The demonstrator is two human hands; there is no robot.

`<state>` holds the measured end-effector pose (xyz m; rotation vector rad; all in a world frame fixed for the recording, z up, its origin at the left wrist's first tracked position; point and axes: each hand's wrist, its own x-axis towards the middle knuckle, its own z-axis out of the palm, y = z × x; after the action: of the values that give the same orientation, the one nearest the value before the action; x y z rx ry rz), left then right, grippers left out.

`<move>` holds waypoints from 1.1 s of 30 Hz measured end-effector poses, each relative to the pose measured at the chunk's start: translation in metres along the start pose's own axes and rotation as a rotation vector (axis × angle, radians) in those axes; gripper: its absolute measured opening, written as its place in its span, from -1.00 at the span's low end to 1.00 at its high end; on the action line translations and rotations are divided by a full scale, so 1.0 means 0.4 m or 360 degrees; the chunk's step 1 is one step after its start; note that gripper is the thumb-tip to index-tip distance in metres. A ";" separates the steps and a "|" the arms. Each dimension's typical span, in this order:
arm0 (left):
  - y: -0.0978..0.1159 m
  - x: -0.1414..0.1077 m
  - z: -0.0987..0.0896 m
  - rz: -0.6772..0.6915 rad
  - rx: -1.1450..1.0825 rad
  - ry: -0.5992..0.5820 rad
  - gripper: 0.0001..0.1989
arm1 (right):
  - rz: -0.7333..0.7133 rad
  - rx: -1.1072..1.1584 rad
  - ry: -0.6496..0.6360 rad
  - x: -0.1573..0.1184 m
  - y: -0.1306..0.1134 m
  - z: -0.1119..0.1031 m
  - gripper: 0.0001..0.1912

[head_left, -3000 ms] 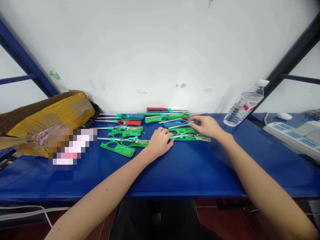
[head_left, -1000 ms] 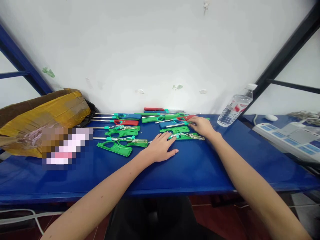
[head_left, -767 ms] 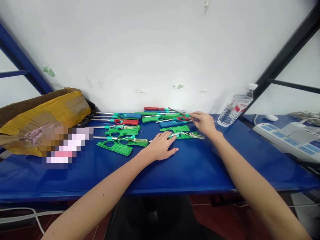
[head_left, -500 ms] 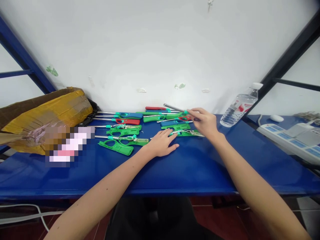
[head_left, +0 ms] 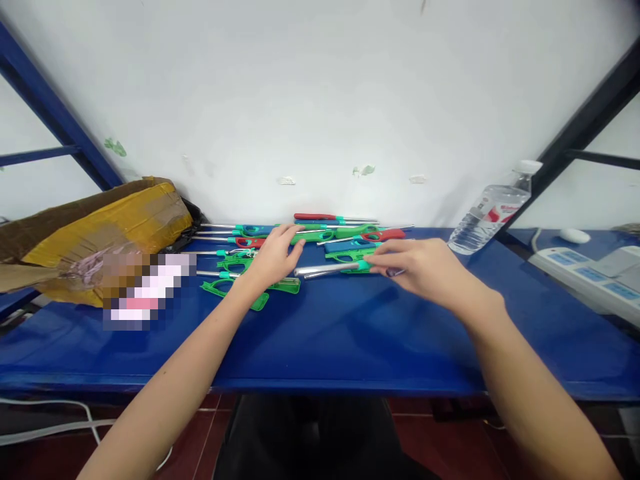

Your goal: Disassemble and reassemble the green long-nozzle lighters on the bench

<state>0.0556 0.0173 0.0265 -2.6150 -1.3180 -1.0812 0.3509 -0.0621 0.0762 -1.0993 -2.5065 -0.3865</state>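
In the head view, my right hand (head_left: 425, 270) is closed round the handle end of a long-nosed lighter (head_left: 327, 269). Its metal tube and teal collar stick out to the left, low over the table; the handle is hidden in my fingers. My left hand (head_left: 274, 260) is open, palm down, over the left group of lighters, with thumb and fingers apart and nothing visibly held. Beside it lies a green lighter (head_left: 310, 235). Left of the wrist, an opened green lighter shell (head_left: 260, 301) is partly covered by my forearm. A blue lighter (head_left: 350, 247) lies behind the held tube.
Several lighters, among them a red one (head_left: 315, 217), lie along the wall on the blue table (head_left: 350, 333). A taped cardboard box (head_left: 115, 220) stands left. A water bottle (head_left: 493, 213) leans at the right, near a white power strip (head_left: 585, 273).
My right hand has brought the lighter down towards the table, its tube now nearly level. My left hand has lifted off the opened lighter and shifted left and back.
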 end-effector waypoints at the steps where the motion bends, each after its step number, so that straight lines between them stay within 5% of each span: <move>1: -0.005 -0.004 -0.008 -0.0007 -0.0005 0.0027 -0.65 | -0.0023 -0.0087 -0.0060 -0.001 -0.024 -0.008 -0.77; 5: -0.015 -0.029 -0.011 0.0053 0.0016 -0.0019 -0.67 | -0.0043 -0.0262 -0.0359 0.010 -0.121 -0.011 -0.84; 11: -0.028 -0.049 -0.031 0.0222 -0.0066 -0.0451 -0.62 | -0.0093 -0.0189 -0.0777 0.030 -0.163 0.056 -0.89; 18: -0.054 -0.052 -0.053 0.0265 -0.0043 -0.0798 -0.65 | 0.0051 0.0086 -0.0691 0.038 -0.120 0.126 -0.78; 25: -0.059 -0.050 -0.051 0.0249 -0.0004 -0.0850 -0.84 | 0.0040 0.0464 -0.0588 0.029 -0.057 0.153 -0.69; 33: -0.058 -0.052 -0.051 0.0264 -0.0069 -0.0879 -0.76 | 0.0098 0.0482 -0.0329 -0.035 -0.002 0.160 -0.72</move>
<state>0.0189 0.0112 0.0235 -3.1192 -1.1094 -0.3753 0.3446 -0.0468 0.0130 -1.1369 -2.5871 0.1290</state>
